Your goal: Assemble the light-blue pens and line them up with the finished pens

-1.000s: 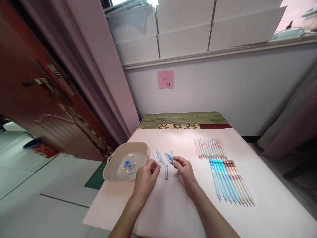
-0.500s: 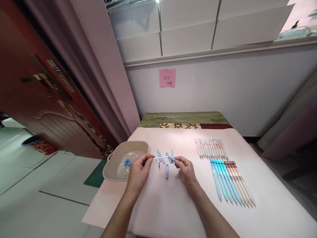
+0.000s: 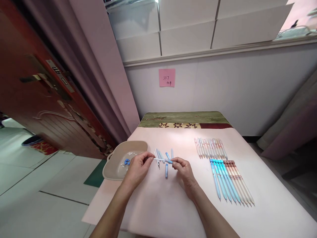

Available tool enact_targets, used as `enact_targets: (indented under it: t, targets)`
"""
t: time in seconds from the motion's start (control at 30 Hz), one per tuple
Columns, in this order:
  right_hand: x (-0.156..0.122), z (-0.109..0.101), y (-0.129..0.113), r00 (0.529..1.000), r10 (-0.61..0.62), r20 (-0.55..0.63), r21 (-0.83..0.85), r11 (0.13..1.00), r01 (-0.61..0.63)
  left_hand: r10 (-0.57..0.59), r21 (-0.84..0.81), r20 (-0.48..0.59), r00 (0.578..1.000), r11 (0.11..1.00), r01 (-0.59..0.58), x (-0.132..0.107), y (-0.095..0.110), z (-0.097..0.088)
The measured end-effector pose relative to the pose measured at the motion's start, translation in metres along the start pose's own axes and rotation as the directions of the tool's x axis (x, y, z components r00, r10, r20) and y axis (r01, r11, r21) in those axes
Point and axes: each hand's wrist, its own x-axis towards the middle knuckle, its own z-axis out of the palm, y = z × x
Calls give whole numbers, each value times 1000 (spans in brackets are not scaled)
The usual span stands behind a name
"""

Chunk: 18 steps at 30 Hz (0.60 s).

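Between my hands a thin white pen refill (image 3: 159, 159) lies nearly level above the table. My left hand (image 3: 140, 167) pinches its left end with thumb and fingertips. A small light-blue pen part (image 3: 169, 161) is pinched in my right hand (image 3: 182, 170), and the refill's right end meets it. How deep the refill sits in that part I cannot tell. Just below lies a blue pen barrel piece (image 3: 166, 171). Behind the refill are several pale blue and white pen pieces (image 3: 160, 154), one with a dark tip.
At my left stands a beige basin (image 3: 112, 165) holding small blue pieces (image 3: 127, 162) and white bits. To the right lie a row of clear pens (image 3: 210, 148) and a row of blue (image 3: 224, 181) and brown-topped pens (image 3: 239, 185). A wall closes the table's far side.
My right hand has moved slightly left, bringing the light-blue part closer along the refill. The part is now more in line with it. My left hand stays nearly in place.
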Motion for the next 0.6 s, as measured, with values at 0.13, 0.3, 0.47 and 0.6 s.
enact_targets:
  t: [0.13,0.3,0.47,0.6]
  targets:
    - [-3,3,-5,988,-1,154,25,1000,-3,3,-95,54,999,995,2,7,1,3]
    - [-7,5,-9,961,52,273,103,991,-83,-51,-335,-40,998,942,35,16,-1,19]
    - [-8,6,-10,932,87,352,112,985,-134,-117,-488,10,993,866,107,17,2,34]
    - [-7,7,-8,933,89,349,132,981,-143,-152,-545,43,988,825,150,11,2,47]
